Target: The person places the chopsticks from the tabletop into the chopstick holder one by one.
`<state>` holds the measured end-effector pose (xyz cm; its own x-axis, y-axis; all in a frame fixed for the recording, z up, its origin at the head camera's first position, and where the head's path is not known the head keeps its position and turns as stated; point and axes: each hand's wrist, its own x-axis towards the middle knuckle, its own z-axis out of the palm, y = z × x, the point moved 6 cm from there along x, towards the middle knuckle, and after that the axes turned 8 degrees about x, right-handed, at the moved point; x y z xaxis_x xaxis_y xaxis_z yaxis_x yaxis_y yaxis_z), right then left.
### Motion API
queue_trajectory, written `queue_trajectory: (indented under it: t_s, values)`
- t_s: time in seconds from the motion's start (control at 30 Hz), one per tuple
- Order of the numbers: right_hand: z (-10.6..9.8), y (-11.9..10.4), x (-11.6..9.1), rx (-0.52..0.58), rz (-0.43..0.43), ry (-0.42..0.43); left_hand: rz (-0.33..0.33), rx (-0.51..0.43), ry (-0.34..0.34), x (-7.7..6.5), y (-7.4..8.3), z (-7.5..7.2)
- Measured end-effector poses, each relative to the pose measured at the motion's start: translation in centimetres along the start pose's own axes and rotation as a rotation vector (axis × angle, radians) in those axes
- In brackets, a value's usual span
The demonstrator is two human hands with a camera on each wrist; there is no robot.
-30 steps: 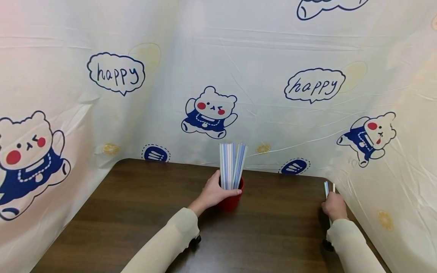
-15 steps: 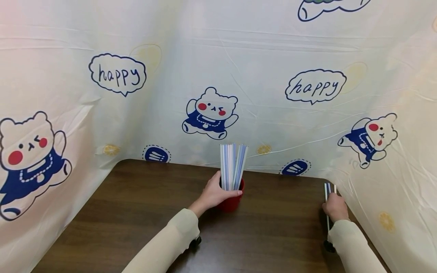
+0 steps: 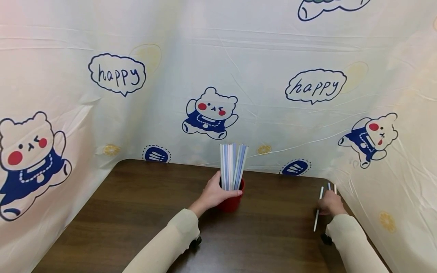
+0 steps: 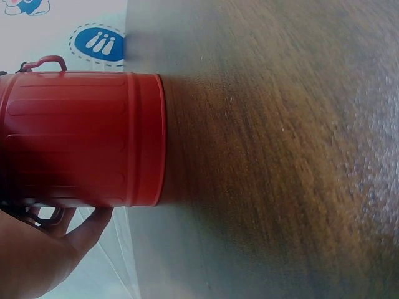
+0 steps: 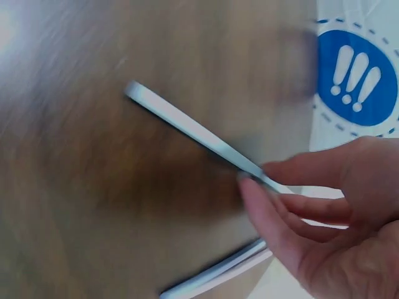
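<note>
My left hand (image 3: 213, 193) grips a small red bucket (image 3: 229, 204) near its rim, thumb across the front. A bunch of pale white and blue straws (image 3: 228, 167) stands upright in it. In the left wrist view the ribbed red bucket (image 4: 81, 140) sits on the table, with small handles on its sides. At the table's right edge my right hand (image 3: 332, 203) pinches one pale straw (image 5: 187, 128) between thumb and fingertips. Beside that hand lie a couple more straws (image 5: 215, 274), one bluish and one pinkish, partly hidden by the hand.
A dark brown wooden table (image 3: 136, 212) fills the lower view. Behind it and along both sides hangs a pale curtain (image 3: 259, 125) printed with bears and "happy" bubbles, close to the table's back and right edges.
My right hand has separated one pale straw from those at the right edge and shifted slightly left with it, tilting it. My left hand and the bucket have not moved.
</note>
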<state>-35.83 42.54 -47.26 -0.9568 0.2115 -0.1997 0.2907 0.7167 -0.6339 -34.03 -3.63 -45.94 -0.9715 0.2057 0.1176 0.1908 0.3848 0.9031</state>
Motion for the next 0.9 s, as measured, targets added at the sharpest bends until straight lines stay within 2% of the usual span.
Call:
queue_trajectory:
  t_s: [0.17, 0.3, 0.43, 0.67, 0.9]
  values:
    - [1.3, -1.2, -0.7, 0.188, 0.106, -0.12, -0.004, 0.002, 0.003, 0.0, 0.0, 0.0]
    - [2.4, -2.2, -1.4, 0.274, 0.142, -0.195, -0.003, -0.001, 0.002, 0.0, 0.0, 0.0]
    - [3.5, -3.1, -1.6, 0.368, 0.152, -0.229, -0.003, -0.009, 0.0, -0.1, 0.0, 0.0]
    - [5.6, -4.6, -1.4, 0.512, 0.046, -0.251, -0.009, -0.009, -0.009, -0.2, 0.2, 0.1]
    - [6.5, -7.7, -1.1, 0.611, -0.104, -0.168, -0.003, -0.018, -0.007, -0.2, 0.1, 0.0]
